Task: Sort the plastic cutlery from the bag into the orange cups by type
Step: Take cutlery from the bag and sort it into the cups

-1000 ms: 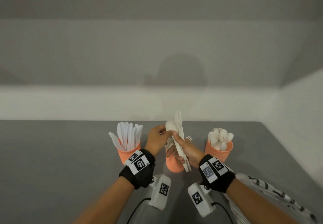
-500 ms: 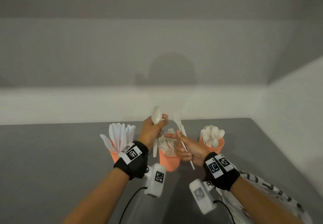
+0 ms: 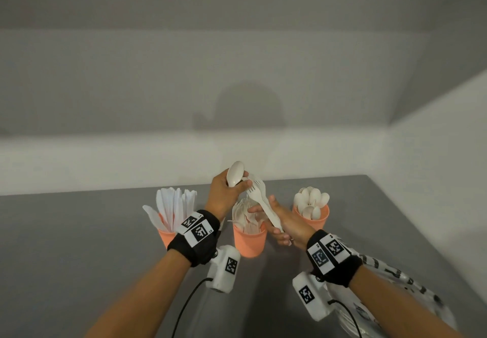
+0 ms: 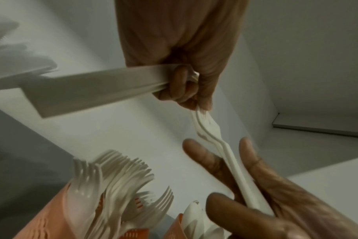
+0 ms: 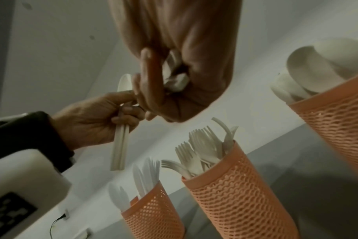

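left hand (image 3: 226,195) grips spoon (image 3: 235,174); right hand (image 3: 283,221) clutches forks (image 3: 259,197), maybe two, above fork cup (image 3: 249,243).

matt grey counter (image 3: 79,232); orange cups (image 5: 241,194) of perforated plastic mesh (rough-looking); smooth off-white plastic forks (image 3: 261,200); black cloth wristbands (image 3: 197,243); glossy crinkled bag (image 3: 411,285).

Three cups (image 5: 235,190): orange, open mesh pattern. Knives (image 3: 174,206), forks (image 3: 246,215) and spoons (image 3: 311,200): white to cream plastic. Bench (image 3: 79,232): plain grey. Wrist bands (image 3: 197,243): black, bearing white tags printed with black square codes. Bag (image 3: 403,279): clear with black lettering. Wall (image 3: 237,61): white.
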Demonstrator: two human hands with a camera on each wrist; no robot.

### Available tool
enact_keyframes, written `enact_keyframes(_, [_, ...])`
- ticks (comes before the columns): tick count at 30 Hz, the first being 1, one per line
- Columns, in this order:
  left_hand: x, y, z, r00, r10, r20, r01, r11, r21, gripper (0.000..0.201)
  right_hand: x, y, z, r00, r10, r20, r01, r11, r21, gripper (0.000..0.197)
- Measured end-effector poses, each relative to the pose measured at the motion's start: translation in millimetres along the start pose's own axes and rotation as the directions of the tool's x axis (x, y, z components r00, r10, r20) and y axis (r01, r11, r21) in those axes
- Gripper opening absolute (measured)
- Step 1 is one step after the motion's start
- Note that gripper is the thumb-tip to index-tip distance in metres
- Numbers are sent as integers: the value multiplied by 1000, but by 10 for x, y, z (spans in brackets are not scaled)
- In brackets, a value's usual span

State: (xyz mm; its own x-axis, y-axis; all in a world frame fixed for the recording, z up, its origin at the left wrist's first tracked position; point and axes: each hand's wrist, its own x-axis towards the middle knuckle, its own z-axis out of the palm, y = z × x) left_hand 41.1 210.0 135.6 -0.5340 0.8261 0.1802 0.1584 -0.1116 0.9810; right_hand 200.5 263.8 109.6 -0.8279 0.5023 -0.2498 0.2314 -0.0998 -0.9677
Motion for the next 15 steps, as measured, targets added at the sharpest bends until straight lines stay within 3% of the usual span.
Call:
enact_keyframes(3, [21,-54,31,998,-58,-16,58,998,30,21,-20,-34,0,999,9,35,-9,1000,0,63])
enact_keyframes(8, [-14,-29,66,986,-105,131,85,985,149,7,-60,-34,-103,980,120,156,-120,993,-9,68])
enact_keyframes(10, [5,-29,73,989,-63,133,30,971,239,7,-43,-30,-116,992,108,72,-108,994,-12,56])
enact_keyframes(15, [49,105,107,984,128,122,-167,900,403,15,72,-114,-53,980,-131,-151,122,990,-65,23])
